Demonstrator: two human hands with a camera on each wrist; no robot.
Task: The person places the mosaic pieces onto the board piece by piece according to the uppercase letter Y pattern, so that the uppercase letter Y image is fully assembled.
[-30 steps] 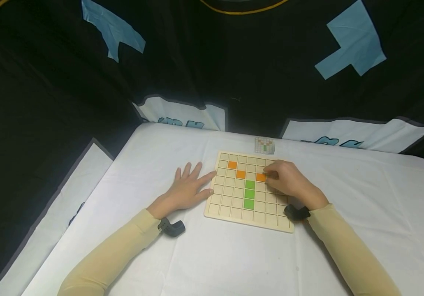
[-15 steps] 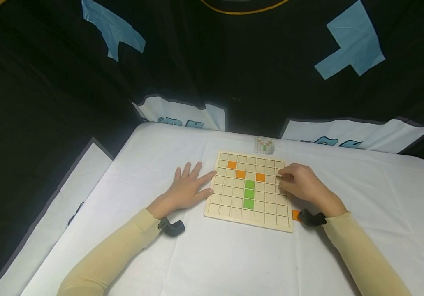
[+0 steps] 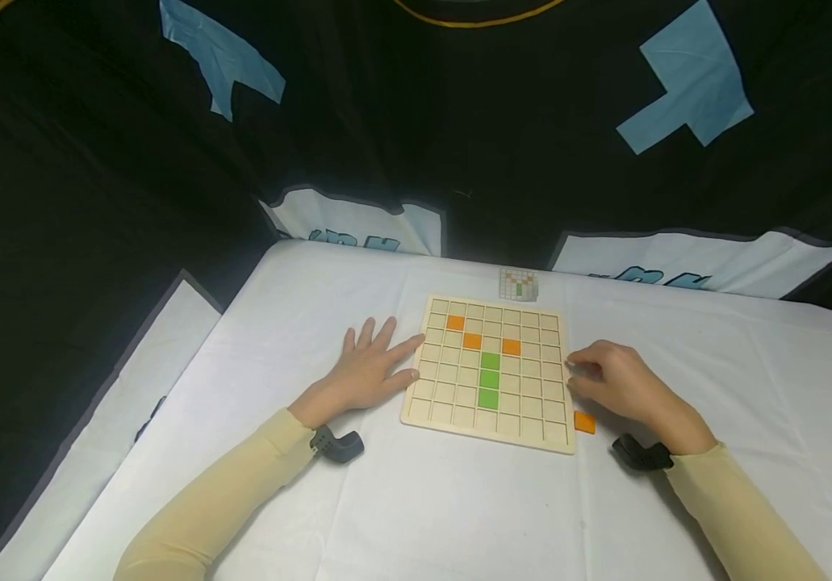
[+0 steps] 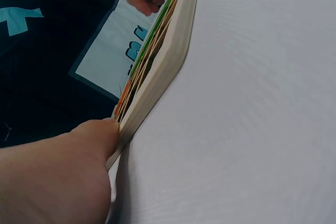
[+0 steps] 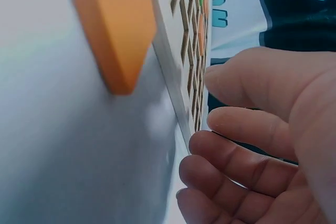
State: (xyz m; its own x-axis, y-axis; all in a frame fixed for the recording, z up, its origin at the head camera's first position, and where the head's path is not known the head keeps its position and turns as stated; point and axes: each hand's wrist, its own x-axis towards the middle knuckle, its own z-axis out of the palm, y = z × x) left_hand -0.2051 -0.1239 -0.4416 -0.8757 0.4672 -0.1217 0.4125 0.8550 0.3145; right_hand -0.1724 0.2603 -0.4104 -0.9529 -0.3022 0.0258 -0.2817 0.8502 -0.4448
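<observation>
A wooden grid board (image 3: 452, 417) lies on the white table, with three orange tiles (image 3: 511, 347) and three green tiles (image 3: 489, 378) set in its squares. My left hand (image 3: 365, 375) rests flat with fingers spread, its index finger and thumb touching the board's left edge. Just off the board's right edge is my right hand (image 3: 622, 379), its fingers loosely bent and holding nothing. In the right wrist view, a gap shows between its thumb and index finger. One loose orange tile (image 3: 584, 422) lies on the cloth beside the board's lower right corner, near that hand.
Behind the board lies a small card (image 3: 519, 286) printed with a coloured grid pattern. The white tablecloth (image 3: 459, 516) spreads around the board, and black fabric with blue tape pieces (image 3: 699, 77) hangs behind the table.
My right hand has moved right and toward me, from over the orange tile on the board to off its right edge, uncovering the loose orange tile. My left hand stays put.
</observation>
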